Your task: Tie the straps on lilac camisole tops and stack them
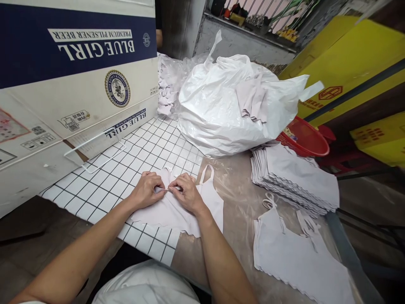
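Observation:
A pale pink camisole top (186,215) with a scalloped hem lies spread on the table in front of me. My left hand (148,190) pinches its fabric near the neckline between thumb and fingers. Close beside it, almost touching, my right hand (186,192) pinches the same edge. One strap loop of the top stands out to the right of my right hand. Whatever small detail sits between my fingertips is hidden. Farther right lies a small pile of similar tops (284,245) with thin straps.
Behind them is a stack of pale cut pieces (294,173). A bulging white plastic bag (215,109) with a folded piece on it stands at the back, near a red basket (310,137). A large beer carton (79,101) walls the left; a white wire frame (95,169) leans there. Yellow cartons (348,63) stand right.

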{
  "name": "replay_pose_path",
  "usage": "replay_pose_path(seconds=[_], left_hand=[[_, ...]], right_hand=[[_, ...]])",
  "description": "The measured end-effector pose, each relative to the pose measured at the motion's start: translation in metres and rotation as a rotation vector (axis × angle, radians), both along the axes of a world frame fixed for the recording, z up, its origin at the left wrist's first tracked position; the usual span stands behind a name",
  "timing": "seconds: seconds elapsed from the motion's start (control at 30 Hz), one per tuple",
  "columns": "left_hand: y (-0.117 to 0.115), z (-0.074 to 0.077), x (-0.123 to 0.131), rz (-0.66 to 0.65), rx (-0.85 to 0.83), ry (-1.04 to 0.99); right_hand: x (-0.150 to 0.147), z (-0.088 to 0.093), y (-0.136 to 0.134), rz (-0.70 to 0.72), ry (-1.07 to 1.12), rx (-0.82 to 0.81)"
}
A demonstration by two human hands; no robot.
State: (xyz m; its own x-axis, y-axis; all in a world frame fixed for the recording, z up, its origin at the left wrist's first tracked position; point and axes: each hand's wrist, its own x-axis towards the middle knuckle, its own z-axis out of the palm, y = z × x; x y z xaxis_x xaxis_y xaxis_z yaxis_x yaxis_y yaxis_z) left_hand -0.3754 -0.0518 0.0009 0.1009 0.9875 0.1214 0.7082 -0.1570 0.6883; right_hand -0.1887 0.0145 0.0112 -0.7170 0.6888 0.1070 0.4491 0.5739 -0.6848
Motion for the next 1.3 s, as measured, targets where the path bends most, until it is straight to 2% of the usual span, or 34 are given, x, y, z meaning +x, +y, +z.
replay_pose_path(seconds=[0.37, 0.87, 1.13, 1.3], left_hand=[[0.001, -0.001, 0.001, 0.012, -0.01, 0.005], [0.001, -0.003, 0.0, 0.01, -0.004, 0.021], [0.001, 0.0, -0.001, -0.023, -0.018, 0.022], [0.001, -0.002, -0.002, -0.036, -0.014, 0.034]], right_hand=[[-0.006, -0.001, -0.004, -0.026, 0.073, -0.054], [-0.004, 0.0, -0.003, -0.007, -0.023, -0.016], [-0.001, 0.001, 0.001, 0.076, -0.089, 0.149], [-0.003, 0.012, 0.001, 0.151, -0.204, 0.285]])
